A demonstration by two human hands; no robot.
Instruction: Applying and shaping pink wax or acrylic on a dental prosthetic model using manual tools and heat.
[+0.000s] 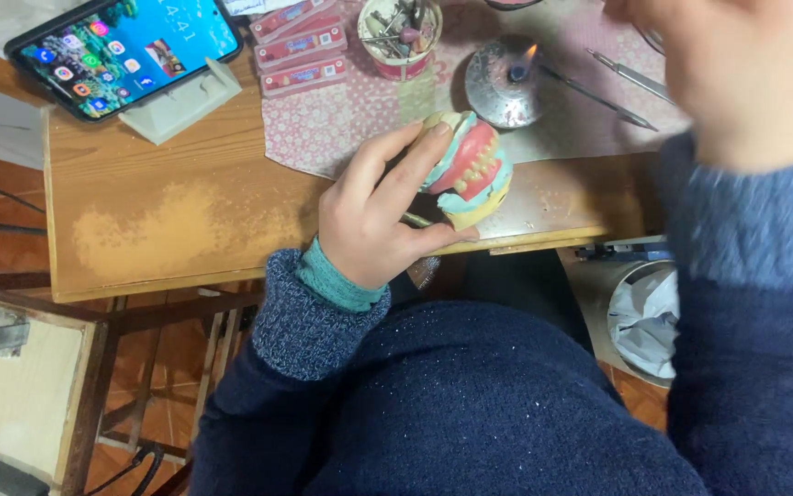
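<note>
Your left hand (pixel 369 216) gripped the denture model (pixel 470 170) in its fingers, just above the table (pixel 167 230) edge, near the lit burner (pixel 504 83). Right hand (pixel 736 73) blurred; fingers' state unclear.

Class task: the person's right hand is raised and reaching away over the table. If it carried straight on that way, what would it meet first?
Probably the metal hand instruments lying on the patterned cloth just beyond the right hand; the blur leaves depth unclear.

Left hand (pixel 369 216): grips a denture model (pixel 468 170) above the wooden table (pixel 157 220).
Right hand (pixel 736 73): raised, blurred.
Burner (pixel 505 83): lit.
</note>
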